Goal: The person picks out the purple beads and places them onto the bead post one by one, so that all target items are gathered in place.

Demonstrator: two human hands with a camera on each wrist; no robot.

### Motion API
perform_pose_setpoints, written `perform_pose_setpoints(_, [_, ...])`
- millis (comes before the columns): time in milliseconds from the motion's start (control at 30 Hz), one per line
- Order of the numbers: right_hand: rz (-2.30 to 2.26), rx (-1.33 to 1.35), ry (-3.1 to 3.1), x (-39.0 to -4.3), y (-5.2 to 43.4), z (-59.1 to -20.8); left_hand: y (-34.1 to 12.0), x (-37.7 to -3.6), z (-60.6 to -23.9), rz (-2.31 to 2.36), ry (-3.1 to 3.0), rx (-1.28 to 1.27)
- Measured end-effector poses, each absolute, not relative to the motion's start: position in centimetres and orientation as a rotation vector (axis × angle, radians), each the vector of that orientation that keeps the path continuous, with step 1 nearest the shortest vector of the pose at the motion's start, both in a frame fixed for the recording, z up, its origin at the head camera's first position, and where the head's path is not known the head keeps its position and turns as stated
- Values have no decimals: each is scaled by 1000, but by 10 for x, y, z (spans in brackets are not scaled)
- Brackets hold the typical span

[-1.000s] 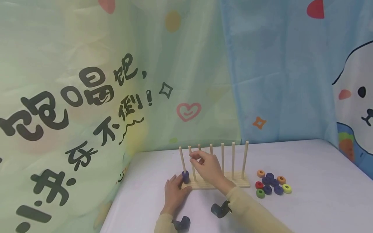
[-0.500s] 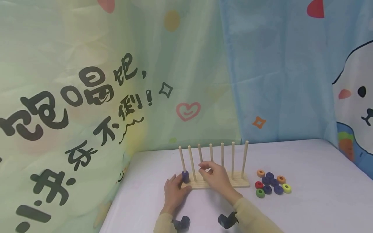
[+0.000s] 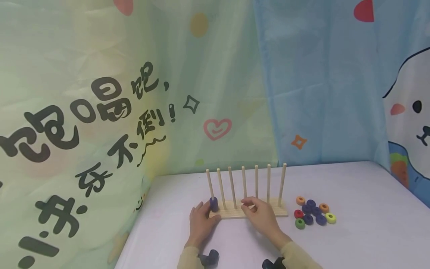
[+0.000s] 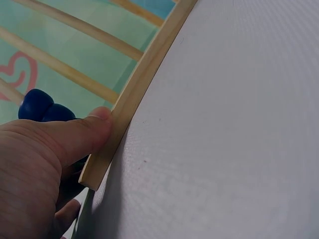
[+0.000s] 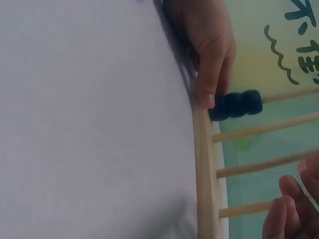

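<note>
A wooden peg rack with a row of upright dowels stands on the white table. Three dark blue beads are stacked at the foot of its leftmost peg. My left hand grips that end of the rack; in the left wrist view its thumb presses the front edge of the base, and its other fingers are mostly hidden. In front of the middle pegs is my right hand, fingers loosely bent, with nothing seen between the fingertips.
To the right of the rack lies a group of loose beads: several dark blue ones, orange ones, a red, a green and a yellow. A printed cloth backdrop hangs behind the table.
My right hand has moved down and to the right, from the tops of the left pegs to low before the middle ones. The left hand, rack and beads look unmoved.
</note>
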State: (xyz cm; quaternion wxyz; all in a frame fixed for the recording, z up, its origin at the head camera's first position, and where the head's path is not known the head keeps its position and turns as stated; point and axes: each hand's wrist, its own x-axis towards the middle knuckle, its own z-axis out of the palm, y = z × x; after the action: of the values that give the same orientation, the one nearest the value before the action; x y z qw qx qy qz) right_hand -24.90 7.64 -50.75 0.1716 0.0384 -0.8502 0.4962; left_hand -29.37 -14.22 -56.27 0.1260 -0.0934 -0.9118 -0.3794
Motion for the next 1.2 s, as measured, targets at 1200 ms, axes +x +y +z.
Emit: perform_pose_setpoints(1200, [1496,-198,-2458,-208,115,-536,-142,-295,-563,-1056,-2670,-284])
